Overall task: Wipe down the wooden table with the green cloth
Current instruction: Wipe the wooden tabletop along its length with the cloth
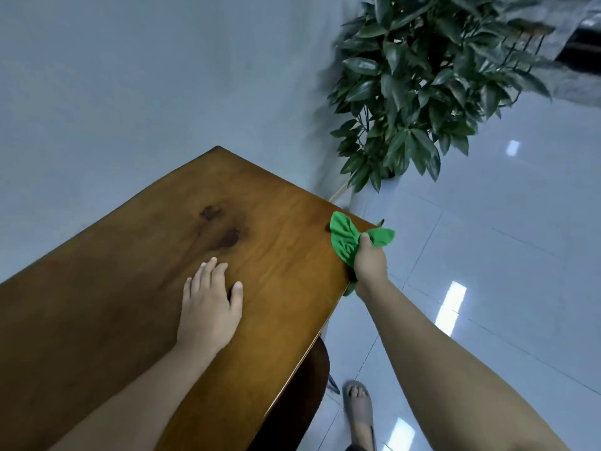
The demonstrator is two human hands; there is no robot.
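At the wooden table's three-o'clock edge, the right hand clenches the green cloth, soft, light, best bunched mid-fold; the left hand rests flat, fingers slightly spread.

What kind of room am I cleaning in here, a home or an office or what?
Indoors, probably a home living area or a small office; I cannot tell which. The clues: a polished wooden table against a plain wall, glossy floor tiles, and a leafy potted plant in the corner.
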